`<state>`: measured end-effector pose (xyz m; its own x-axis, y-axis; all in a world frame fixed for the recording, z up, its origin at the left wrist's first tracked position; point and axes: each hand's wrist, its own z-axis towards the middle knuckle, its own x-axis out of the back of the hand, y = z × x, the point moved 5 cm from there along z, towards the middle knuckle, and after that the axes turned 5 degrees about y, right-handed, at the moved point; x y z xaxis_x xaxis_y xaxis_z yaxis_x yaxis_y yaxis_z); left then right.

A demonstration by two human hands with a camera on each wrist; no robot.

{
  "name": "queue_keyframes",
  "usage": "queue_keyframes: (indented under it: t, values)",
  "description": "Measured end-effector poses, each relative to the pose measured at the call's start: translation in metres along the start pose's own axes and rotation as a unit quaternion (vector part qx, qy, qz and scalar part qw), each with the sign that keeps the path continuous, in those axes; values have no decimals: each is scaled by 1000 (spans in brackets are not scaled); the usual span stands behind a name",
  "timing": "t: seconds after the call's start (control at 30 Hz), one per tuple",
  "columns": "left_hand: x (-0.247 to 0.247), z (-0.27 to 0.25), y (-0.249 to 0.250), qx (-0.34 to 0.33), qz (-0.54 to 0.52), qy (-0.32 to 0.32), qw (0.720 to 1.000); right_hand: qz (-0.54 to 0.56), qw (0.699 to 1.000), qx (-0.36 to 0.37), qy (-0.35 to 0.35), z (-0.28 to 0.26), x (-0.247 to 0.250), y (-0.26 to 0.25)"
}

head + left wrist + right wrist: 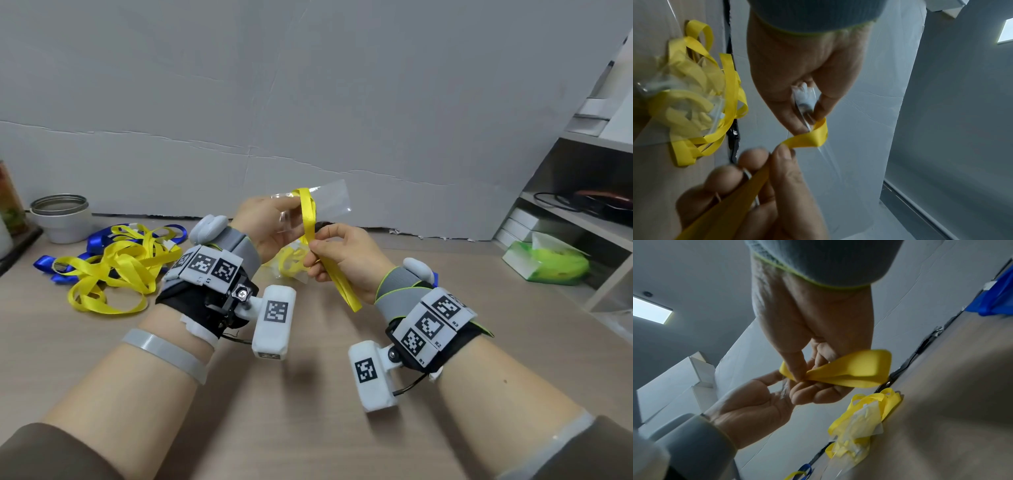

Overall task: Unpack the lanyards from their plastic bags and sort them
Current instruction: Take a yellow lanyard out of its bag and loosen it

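Above the table, my left hand [286, 214] pinches a clear plastic bag [330, 202] by its mouth. A yellow lanyard [308, 222] loops out of the bag. My right hand [314, 254] pinches this strap just below the bag, and the free end hangs down past my palm. The left wrist view shows my left fingers [791, 116] on the bag [804, 100] and the yellow lanyard [809, 138] running to the right hand [764, 164]. In the right wrist view the right thumb presses the folded yellow lanyard [851, 369] against the fingers.
A loose pile of yellow and blue lanyards [116, 263] lies on the wooden table [308, 394] at the left. Bagged yellow lanyards [291, 262] sit behind my hands. A white cup [63, 219] stands far left. Shelves with a tissue pack [544, 262] are at the right.
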<state>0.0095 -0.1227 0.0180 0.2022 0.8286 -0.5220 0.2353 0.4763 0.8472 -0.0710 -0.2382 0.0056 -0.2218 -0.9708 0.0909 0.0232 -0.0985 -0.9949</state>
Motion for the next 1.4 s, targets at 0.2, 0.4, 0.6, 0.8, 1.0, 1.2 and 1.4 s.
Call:
queue_keyframes:
  t: [0.2, 0.4, 0.6, 0.8, 1.0, 1.2, 1.4]
  values:
    - [-3, -10, -3, 48, 198, -120, 972, -84, 994, -37, -62, 2, 23, 3]
    - [-5, -17, -5, 31, 376, -191, 906, -129, 987, -60, -71, 2, 43, -9]
    - [-11, -22, -9, -15, 443, -206, 872, -117, 989, -58, -77, 0, 42, -15]
    - [-13, -17, -4, -66, 467, -173, 865, -125, 989, -42, -66, 0, 40, -13]
    - [-5, -3, 7, -130, 367, -39, 920, -25, 996, 19, 78, 8, 51, -21]
    - [-19, -16, -8, -18, 212, -164, 963, 13, 995, 47, 91, 9, 48, -24]
    - [-18, -16, -7, -72, 253, -140, 955, -59, 993, 32, 94, 10, 54, -18]
